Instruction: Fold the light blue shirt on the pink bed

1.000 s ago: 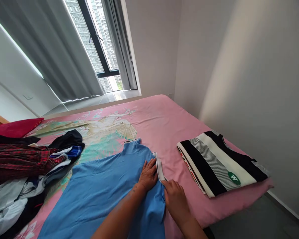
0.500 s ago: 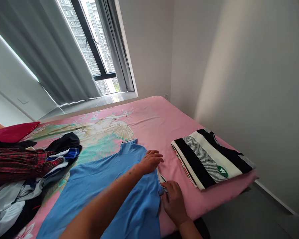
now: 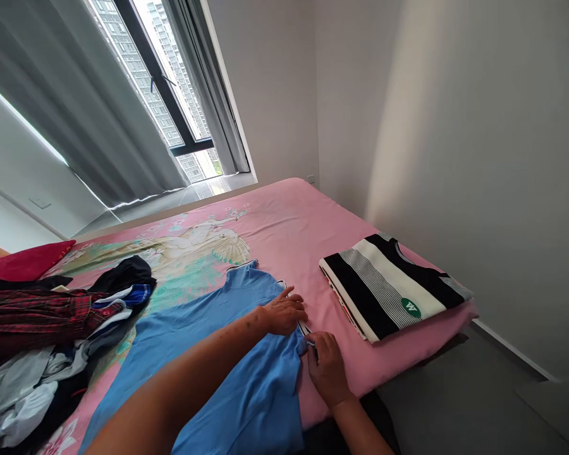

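A blue short-sleeved shirt (image 3: 208, 354) with dark-and-white trim is spread on the bed, its trimmed edges pointing away and to the right. My left hand (image 3: 285, 312) rests on the shirt beside the trimmed edge, fingers stretched out and palm down. Just to its right, my right hand (image 3: 329, 370) pinches the end of that trimmed edge between thumb and fingers. The part of the trim under my left hand is hidden. Part of the shirt's body is covered by my left forearm.
A folded black, cream and striped knit top (image 3: 389, 284) lies on other folded cloth near the bed's right edge. At left sits a heap of clothes (image 3: 52, 335) beside a red cushion (image 3: 23, 259). Pink patterned bedding (image 3: 284, 221) covers the bed; grey curtains (image 3: 71, 107) flank a window.
My left hand has come down onto the shirt by the trim. My right hand keeps its pinch, slightly higher in view. The camera view has shifted a little.
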Demonstrator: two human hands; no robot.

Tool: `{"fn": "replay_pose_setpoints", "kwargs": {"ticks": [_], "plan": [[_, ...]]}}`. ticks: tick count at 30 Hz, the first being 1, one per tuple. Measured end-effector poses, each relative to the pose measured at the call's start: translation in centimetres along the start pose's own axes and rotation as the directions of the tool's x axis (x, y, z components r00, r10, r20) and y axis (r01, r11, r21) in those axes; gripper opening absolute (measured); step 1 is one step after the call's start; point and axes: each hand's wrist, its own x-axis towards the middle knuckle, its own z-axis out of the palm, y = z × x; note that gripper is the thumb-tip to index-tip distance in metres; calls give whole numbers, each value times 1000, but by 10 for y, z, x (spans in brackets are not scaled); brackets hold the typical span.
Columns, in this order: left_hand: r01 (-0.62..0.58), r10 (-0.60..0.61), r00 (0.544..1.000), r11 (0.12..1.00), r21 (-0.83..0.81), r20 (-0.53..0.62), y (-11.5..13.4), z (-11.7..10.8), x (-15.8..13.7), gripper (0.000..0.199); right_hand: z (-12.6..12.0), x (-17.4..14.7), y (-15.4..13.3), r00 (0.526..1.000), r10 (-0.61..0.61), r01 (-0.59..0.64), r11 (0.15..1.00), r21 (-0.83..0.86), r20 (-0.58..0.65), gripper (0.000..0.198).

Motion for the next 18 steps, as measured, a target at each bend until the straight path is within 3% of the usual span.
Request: {"fn": "replay_pose_setpoints", "kwargs": {"ticks": [6, 10, 12, 18], "plan": [[76, -78, 996, 995, 64, 36, -2, -16, -7, 16, 3, 4, 1, 999, 45, -46, 997, -64, -9, 28], [158, -162, 986, 982, 102, 33, -4, -17, -28, 15, 6, 8, 4, 994, 111, -111, 988, -111, -2, 7], [198, -204, 978, 973, 120, 35, -1, -15, -40, 15, 6, 8, 4, 994, 112, -111, 988, -105, -1, 8], [202, -200, 979, 975, -93, 32, 9, -12, -54, 28, 0, 3, -6, 998, 40, -35, 994, -105, 48, 16]]}}
